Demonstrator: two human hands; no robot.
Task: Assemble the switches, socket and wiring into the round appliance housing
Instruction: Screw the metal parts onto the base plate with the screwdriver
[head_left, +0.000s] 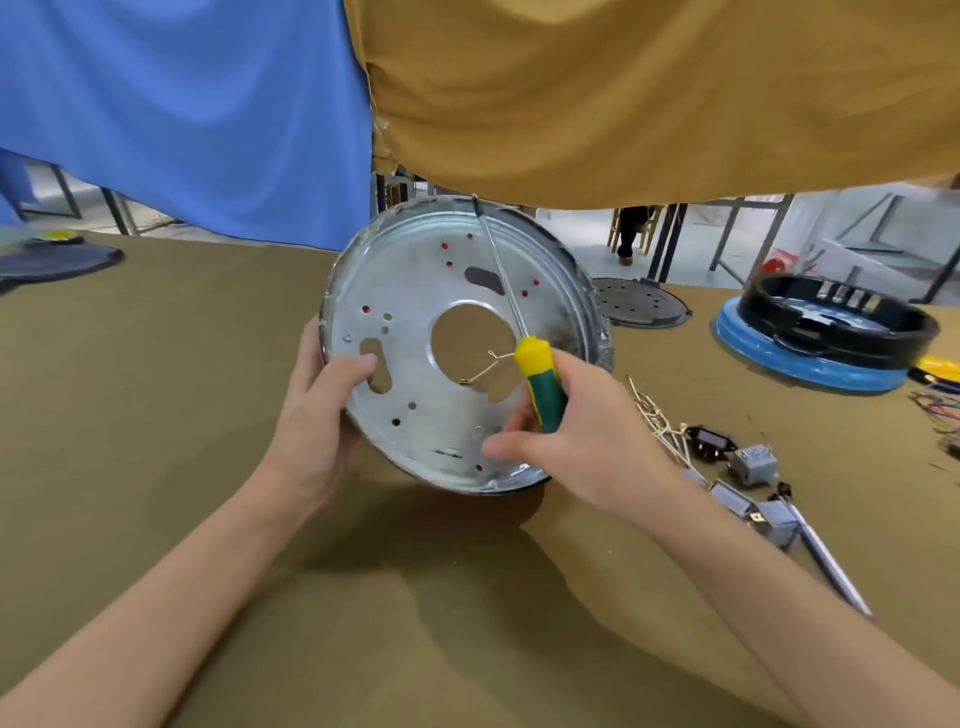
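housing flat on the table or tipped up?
Tipped up: the metal housing stands on its lower edge, face toward the camera, held by left hand.

Silver housing (415, 332); yellow-green screwdriver (540, 384); olive tablecloth (156, 415).

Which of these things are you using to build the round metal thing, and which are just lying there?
For the job:
- round metal housing, held tilted by the left hand
- screwdriver, in the right hand
- black socket
- grey switches
- wire clips

Just lying about:
- black ring on a blue base
- dark perforated disc
- blue cloth
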